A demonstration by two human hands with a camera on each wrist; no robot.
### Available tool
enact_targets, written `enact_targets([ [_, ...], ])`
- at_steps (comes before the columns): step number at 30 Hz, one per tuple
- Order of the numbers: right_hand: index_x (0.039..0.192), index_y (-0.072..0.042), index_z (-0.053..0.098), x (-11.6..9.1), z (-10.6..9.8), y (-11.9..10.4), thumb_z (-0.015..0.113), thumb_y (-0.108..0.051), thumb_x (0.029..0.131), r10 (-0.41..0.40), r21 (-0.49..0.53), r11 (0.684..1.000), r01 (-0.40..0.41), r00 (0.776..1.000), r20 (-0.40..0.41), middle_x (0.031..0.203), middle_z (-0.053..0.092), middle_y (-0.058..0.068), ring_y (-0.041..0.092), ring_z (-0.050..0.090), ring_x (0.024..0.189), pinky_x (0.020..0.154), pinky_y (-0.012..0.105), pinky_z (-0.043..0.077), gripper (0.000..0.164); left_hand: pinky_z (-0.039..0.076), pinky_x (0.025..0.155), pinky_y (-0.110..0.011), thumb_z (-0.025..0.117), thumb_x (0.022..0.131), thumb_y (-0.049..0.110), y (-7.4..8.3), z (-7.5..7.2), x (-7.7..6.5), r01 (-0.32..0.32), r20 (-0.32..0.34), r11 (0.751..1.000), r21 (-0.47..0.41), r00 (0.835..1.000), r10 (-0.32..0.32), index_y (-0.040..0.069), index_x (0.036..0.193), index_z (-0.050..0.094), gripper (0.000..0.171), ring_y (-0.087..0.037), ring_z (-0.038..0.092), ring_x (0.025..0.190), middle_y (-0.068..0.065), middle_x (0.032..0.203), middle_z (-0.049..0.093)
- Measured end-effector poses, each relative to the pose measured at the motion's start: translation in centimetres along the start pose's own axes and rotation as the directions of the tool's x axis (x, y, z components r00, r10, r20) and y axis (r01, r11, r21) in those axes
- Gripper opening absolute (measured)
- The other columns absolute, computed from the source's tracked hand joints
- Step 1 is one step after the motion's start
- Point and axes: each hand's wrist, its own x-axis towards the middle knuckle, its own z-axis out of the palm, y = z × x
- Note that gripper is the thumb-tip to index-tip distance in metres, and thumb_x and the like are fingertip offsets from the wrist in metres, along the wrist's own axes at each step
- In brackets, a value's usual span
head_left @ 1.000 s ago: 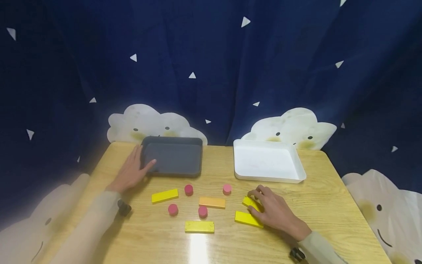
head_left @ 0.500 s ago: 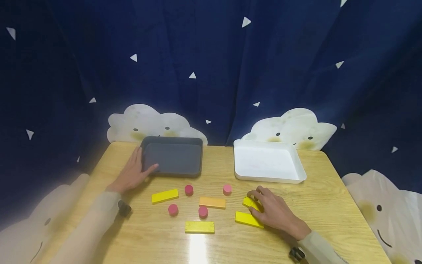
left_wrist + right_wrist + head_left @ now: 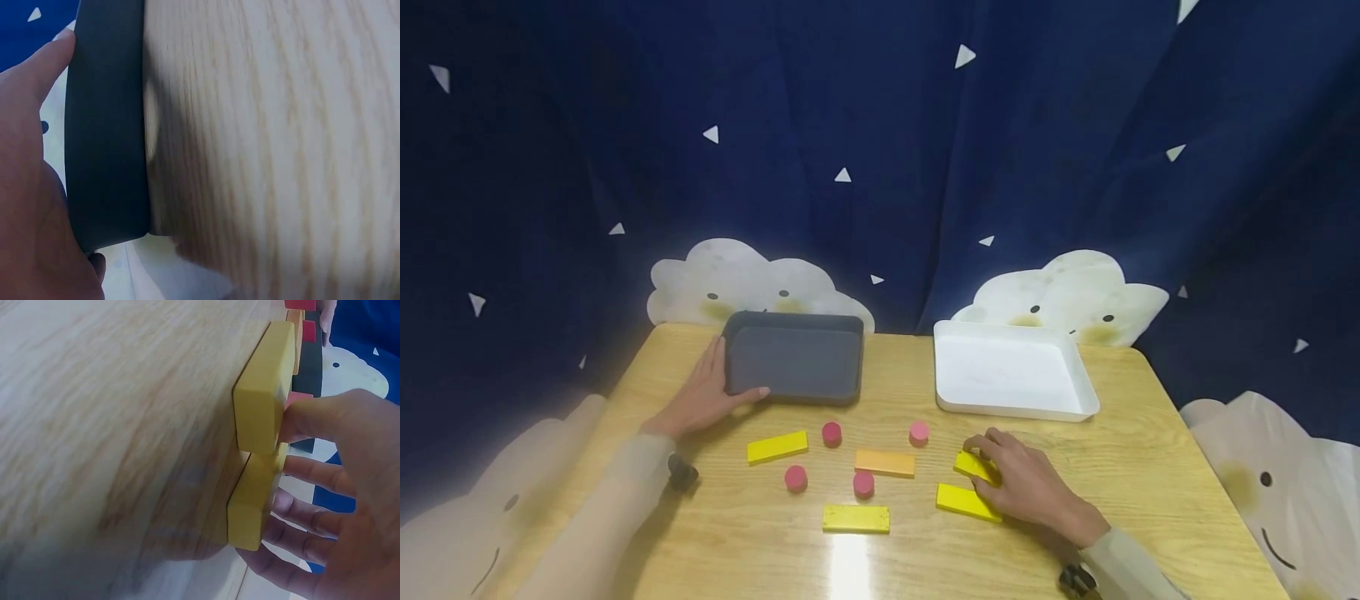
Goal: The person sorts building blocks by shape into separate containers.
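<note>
My left hand [image 3: 700, 397] lies along the left side of the dark grey tray [image 3: 795, 358], fingers extended and thumb stretched along its front edge. The tray's dark wall [image 3: 106, 125] fills part of the left wrist view beside the thumb. Over at the right, my right hand [image 3: 1026, 483] bends over the farther of two yellow blocks [image 3: 974, 467], fingers at its far edge and thumb at its near edge. The nearer yellow block [image 3: 967, 502] lies just in front, close by the thumb; in the right wrist view this block [image 3: 262, 394] overlaps the thumb.
A white tray [image 3: 1011, 371] stands at the back right. Between the hands lie an orange block [image 3: 885, 463], a pink cylinder [image 3: 919, 433], several red cylinders [image 3: 831, 434], a left yellow block [image 3: 777, 447] and a front yellow block [image 3: 856, 518]. A dark blue curtain [image 3: 880, 125] hangs behind.
My left thumb has moved from over the grey tray's inside down to its front edge. My right hand stays at the yellow block. The head view has tilted slightly.
</note>
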Motion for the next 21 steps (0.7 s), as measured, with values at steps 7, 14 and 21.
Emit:
enact_targets([
  [7, 0.122, -0.017, 0.074, -0.16, 0.16, 0.16, 0.087, -0.022, 0.083, -0.025, 0.023, 0.999, 0.026, 0.999, -0.024, 0.096, 0.059, -0.007, 0.007, 0.048, 0.077, 0.056, 0.02, 0.042, 0.041, 0.01, 0.13, -0.069, 0.068, 0.092, 0.075, -0.44, 0.32, 0.18, 0.003, 0.006, 1.0, 0.015, 1.0, -0.003, -0.006, 0.168, -0.009, 0.135, -0.051, 0.0, 0.163, -0.028, 0.176, -0.014],
  [14, 0.119, -0.021, 0.075, -0.14, 0.28, 0.25, 0.089, -0.024, 0.083, -0.041, 0.017, 0.999, 0.042, 0.998, -0.041, 0.096, 0.059, -0.01, 0.006, 0.052, 0.079, 0.058, 0.02, 0.043, 0.039, 0.011, 0.129, -0.069, 0.068, 0.093, 0.073, -0.11, 0.21, -0.05, -0.013, -0.002, 0.999, 0.038, 1.0, 0.013, -0.008, 0.167, -0.004, 0.132, -0.053, 0.001, 0.162, -0.03, 0.176, -0.013],
  [21, 0.119, -0.022, 0.075, 0.31, -0.15, -0.05, 0.089, -0.025, 0.083, -0.077, 0.004, 0.997, 0.078, 0.993, -0.087, 0.096, 0.056, -0.011, 0.004, 0.048, 0.077, 0.057, 0.019, 0.04, 0.039, 0.01, 0.13, -0.069, 0.065, 0.093, 0.075, 0.04, 0.15, -0.16, -0.011, -0.005, 0.999, 0.044, 1.0, 0.011, -0.008, 0.168, -0.005, 0.131, -0.051, 0.0, 0.163, -0.028, 0.176, -0.014],
])
